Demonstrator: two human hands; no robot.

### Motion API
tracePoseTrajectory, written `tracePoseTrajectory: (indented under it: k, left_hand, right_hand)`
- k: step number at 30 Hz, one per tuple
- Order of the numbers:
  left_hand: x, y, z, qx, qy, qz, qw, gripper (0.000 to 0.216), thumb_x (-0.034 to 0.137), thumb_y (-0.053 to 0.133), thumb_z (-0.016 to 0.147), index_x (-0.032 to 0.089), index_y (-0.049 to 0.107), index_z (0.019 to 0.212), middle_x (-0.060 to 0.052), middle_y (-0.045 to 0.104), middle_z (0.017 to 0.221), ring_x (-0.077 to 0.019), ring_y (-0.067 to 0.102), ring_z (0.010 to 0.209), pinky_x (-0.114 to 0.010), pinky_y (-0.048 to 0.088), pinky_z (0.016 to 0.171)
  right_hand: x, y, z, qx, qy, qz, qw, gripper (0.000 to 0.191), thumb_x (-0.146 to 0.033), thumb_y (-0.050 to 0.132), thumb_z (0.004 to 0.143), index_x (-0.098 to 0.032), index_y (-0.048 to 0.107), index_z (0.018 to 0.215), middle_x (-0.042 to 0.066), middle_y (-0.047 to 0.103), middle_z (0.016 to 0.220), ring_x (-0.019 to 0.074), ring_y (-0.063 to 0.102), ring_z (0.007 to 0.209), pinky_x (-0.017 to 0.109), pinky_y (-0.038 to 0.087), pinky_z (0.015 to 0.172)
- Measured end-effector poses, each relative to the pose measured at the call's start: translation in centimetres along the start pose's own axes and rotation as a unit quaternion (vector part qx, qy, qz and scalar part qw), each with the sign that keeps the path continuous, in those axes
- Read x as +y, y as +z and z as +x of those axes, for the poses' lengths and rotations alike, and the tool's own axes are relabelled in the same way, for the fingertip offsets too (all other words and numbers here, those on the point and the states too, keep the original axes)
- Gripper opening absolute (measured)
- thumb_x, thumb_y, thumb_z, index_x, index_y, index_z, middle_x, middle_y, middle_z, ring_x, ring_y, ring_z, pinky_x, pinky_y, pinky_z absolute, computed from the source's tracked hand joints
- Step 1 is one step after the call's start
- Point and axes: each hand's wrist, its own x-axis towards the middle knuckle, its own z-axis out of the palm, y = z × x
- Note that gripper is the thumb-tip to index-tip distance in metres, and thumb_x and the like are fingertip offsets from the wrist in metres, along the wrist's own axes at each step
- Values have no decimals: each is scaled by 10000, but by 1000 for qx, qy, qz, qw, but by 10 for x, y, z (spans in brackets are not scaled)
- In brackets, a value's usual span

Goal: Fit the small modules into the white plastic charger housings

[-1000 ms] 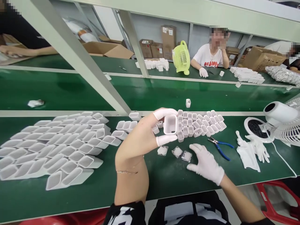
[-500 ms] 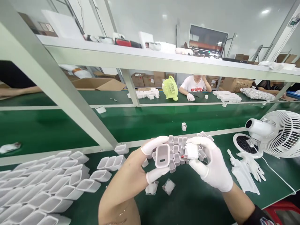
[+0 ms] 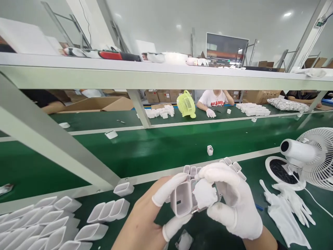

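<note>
My left hand [image 3: 153, 217], bare with white finger cots on thumb and forefinger, pinches a small white rectangular plastic shell [image 3: 181, 203] with its open side towards me. My right hand [image 3: 234, 205], in a white glove, is closed on a small white insert [image 3: 205, 194] and presses it against the shell's right side. Both hands meet just above the green bench [image 3: 213, 239]. Behind them stands a cluster of upright white shells [image 3: 192, 171].
Rows of white shells [image 3: 39, 225] lie at the left. A white desk fan [image 3: 301, 156] and spare white gloves [image 3: 288, 205] sit at the right. A lone shell [image 3: 210, 150] stands on the green conveyor belt [image 3: 156, 146]. A slanted frame post [image 3: 52, 142] crosses the left. A person [image 3: 214, 100] sits opposite beside a yellow fan [image 3: 186, 104].
My right hand picked up an insert from the bench and brought it to the shell in my left hand. The view tilted upward, and both hands now touch.
</note>
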Motion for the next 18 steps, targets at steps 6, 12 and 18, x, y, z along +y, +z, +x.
tracePoseTrajectory:
  k: [6,12,18]
  left_hand:
    - [-11,10,11,-12,8,50,999,547,402,582,873,401,379,1382,-33,669,1170,-250,681,956,-302,568,796]
    - [-16,9,11,18,5,94,995,517,442,521,907,330,360,1386,-51,679,1099,-225,696,914,-267,581,751]
    - [-15,8,16,27,28,76,996,387,417,529,915,283,462,1272,-44,663,1066,-189,679,920,-233,567,781]
  right_hand:
    - [12,5,12,-28,-12,-36,999,472,-202,614,879,-353,475,1305,16,639,1063,174,589,1096,321,495,966]
    - [20,4,19,-76,-25,-39,996,348,-202,559,920,-307,521,1249,0,658,896,171,636,972,333,470,1003]
    - [24,0,18,-78,-23,-63,995,407,-252,588,905,-292,501,1301,37,659,1098,190,616,1079,307,501,953]
